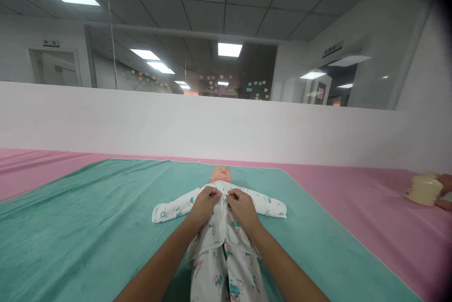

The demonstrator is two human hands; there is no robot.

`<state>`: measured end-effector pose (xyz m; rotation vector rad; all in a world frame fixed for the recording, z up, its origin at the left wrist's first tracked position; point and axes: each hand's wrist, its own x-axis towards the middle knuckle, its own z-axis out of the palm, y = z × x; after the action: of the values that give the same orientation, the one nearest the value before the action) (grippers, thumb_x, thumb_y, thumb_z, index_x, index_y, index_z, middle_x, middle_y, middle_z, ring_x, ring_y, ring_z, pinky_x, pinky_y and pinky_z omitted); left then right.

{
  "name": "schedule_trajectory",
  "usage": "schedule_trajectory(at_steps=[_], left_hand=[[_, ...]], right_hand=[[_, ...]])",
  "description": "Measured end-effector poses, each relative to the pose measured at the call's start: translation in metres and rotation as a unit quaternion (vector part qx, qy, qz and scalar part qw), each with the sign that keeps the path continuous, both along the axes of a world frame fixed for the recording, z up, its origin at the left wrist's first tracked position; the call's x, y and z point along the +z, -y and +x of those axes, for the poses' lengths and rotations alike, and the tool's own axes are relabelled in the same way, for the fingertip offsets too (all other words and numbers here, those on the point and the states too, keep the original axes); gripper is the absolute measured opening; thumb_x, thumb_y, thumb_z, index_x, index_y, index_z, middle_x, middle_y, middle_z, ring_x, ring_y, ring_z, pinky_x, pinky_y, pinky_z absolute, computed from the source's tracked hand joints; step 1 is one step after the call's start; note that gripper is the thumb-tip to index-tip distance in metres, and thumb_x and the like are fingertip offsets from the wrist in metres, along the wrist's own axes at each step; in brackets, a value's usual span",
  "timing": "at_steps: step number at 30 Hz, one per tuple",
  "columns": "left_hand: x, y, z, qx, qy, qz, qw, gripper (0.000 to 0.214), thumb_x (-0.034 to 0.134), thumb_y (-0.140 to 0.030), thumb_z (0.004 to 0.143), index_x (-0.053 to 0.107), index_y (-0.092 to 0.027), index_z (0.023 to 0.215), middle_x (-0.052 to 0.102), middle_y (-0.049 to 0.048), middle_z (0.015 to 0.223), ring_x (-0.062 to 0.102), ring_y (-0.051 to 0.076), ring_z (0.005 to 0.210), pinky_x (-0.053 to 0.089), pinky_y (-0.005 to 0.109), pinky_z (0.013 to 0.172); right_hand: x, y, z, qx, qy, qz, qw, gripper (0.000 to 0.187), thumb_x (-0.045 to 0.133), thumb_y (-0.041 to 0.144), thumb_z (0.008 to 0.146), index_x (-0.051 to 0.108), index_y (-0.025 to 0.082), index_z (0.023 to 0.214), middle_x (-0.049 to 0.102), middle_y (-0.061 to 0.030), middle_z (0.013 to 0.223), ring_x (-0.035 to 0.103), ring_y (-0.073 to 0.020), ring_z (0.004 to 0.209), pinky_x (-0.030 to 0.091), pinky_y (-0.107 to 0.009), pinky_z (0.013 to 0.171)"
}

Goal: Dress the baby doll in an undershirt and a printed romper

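Note:
A baby doll [221,174] lies on its back in front of me, its head pointing away. It wears a white printed baby shirt [217,231] with both long sleeves spread out to the sides. Matching printed trousers [208,273] cover its legs. At the upper chest, my left hand [206,203] pinches the shirt's front edge just left of the centre opening. My right hand [241,204] pinches the opposite edge, close to the left one. Whatever fastening lies between my fingertips is too small to make out.
Under the doll a green cloth [106,226] is spread over a pink sheet [353,198]. At the far right another person's hand [445,186] holds a pale yellow container [423,190]. A white low wall [176,123] with glass above it runs behind.

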<state>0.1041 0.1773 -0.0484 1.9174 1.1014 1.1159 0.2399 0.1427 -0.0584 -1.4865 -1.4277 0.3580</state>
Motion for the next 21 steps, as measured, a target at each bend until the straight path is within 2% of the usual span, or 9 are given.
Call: schedule_trajectory(at_steps=[2,4,7,9,12,17,21], left_hand=[[-0.001,0.001,0.001,0.01,0.002,-0.014,1.0,0.019,0.045,-0.03,0.078,0.059,-0.017,0.079,0.062,0.0017,0.08,0.055,0.017,0.075,0.041,0.026,0.066],[-0.002,0.001,0.003,0.02,-0.001,-0.006,1.0,0.018,0.045,-0.028,0.078,0.059,-0.017,0.079,0.062,0.0014,0.078,0.055,0.017,0.075,0.041,0.026,0.066],[-0.002,0.002,0.004,0.017,0.001,0.003,1.0,0.015,0.045,-0.025,0.078,0.058,-0.017,0.078,0.062,0.0016,0.076,0.056,0.016,0.074,0.041,0.025,0.068],[-0.001,0.003,0.004,0.001,0.009,-0.011,1.0,0.015,0.046,-0.024,0.078,0.058,-0.017,0.081,0.063,0.0018,0.078,0.056,0.016,0.075,0.041,0.025,0.068],[0.0,0.006,0.004,0.002,0.0,-0.012,1.0,0.015,0.047,-0.021,0.076,0.059,-0.017,0.085,0.063,0.0021,0.081,0.056,0.015,0.076,0.041,0.025,0.069],[-0.001,0.006,0.004,0.016,-0.025,0.026,0.999,0.014,0.047,-0.023,0.077,0.06,-0.017,0.078,0.061,0.002,0.076,0.054,0.016,0.073,0.041,0.026,0.069],[0.004,0.008,0.002,-0.009,0.023,-0.014,1.0,0.015,0.047,-0.025,0.077,0.06,-0.017,0.079,0.064,0.0021,0.08,0.057,0.016,0.074,0.042,0.025,0.069]], right_hand=[[0.0,0.001,0.002,0.043,-0.066,-0.019,0.997,0.017,0.044,0.025,0.07,0.06,0.019,0.074,0.056,0.0017,0.062,0.049,-0.0132,0.059,0.035,-0.023,0.055],[0.0,0.002,0.003,0.056,-0.094,-0.032,0.994,0.02,0.046,0.026,0.07,0.062,0.019,0.08,0.058,0.0016,0.063,0.05,-0.013,0.058,0.035,-0.023,0.054],[0.002,0.006,0.0,0.037,-0.066,-0.01,0.997,0.02,0.049,0.034,0.073,0.061,0.018,0.073,0.058,0.0014,0.061,0.05,-0.0126,0.057,0.036,-0.023,0.055],[0.003,0.008,-0.001,0.026,-0.037,0.001,0.999,0.027,0.052,0.043,0.073,0.06,0.018,0.069,0.058,0.0011,0.06,0.05,-0.0125,0.058,0.035,-0.023,0.055],[0.003,0.007,0.0,0.025,-0.038,-0.019,0.999,0.027,0.056,0.045,0.07,0.06,0.018,0.071,0.059,0.0008,0.063,0.05,-0.0118,0.057,0.034,-0.022,0.052],[-0.004,0.003,0.008,0.07,-0.138,-0.057,0.986,0.025,0.057,0.038,0.068,0.063,0.017,0.081,0.055,0.0022,0.059,0.044,-0.0094,0.048,0.031,-0.021,0.045],[-0.007,0.003,0.009,0.101,-0.24,-0.047,0.964,0.028,0.061,0.036,0.066,0.064,0.016,0.085,0.051,0.0035,0.055,0.041,-0.0084,0.048,0.03,-0.021,0.045]])
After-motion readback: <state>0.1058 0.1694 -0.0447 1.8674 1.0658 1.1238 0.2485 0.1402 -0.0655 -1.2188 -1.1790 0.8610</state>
